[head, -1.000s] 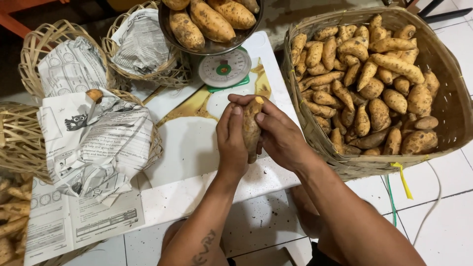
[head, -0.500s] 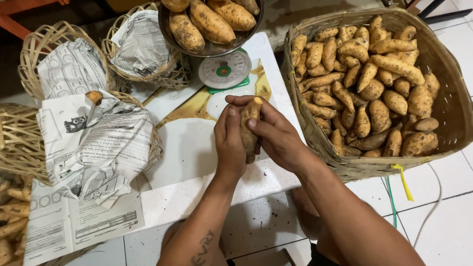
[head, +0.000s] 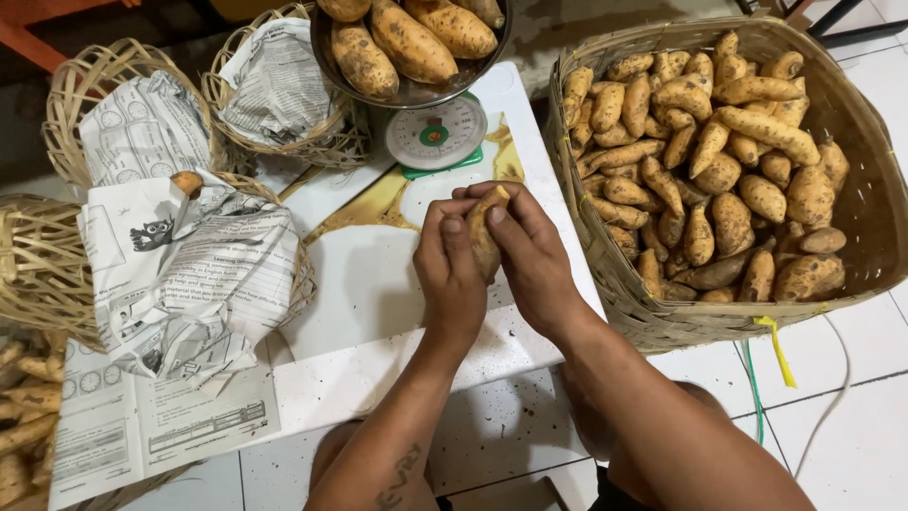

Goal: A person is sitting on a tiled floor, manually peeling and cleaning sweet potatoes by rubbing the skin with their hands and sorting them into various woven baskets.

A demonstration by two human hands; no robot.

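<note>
Both hands hold one brown sweet potato (head: pixel 484 238) upright over the low white table (head: pixel 369 293). My left hand (head: pixel 450 274) wraps its left side with the thumb pressed on top. My right hand (head: pixel 532 255) grips the right side, fingers curled over the tip. To the right stands a big woven basket (head: pixel 851 142) heaped with several sweet potatoes (head: pixel 705 156). Behind the hands a green kitchen scale (head: pixel 435 137) carries a metal bowl (head: pixel 416 93) with large sweet potatoes (head: pixel 407 43).
Small round wicker baskets lined with newspaper (head: pixel 189 274) sit on the left, and two more baskets (head: pixel 123 114) stand at the back left. More tubers (head: pixel 24 416) lie at the far left edge. A cable (head: pixel 832 407) runs over the white tiled floor.
My hands have shifted slightly on the sweet potato, turning it a little between the fingers. Everything else stays where it was.
</note>
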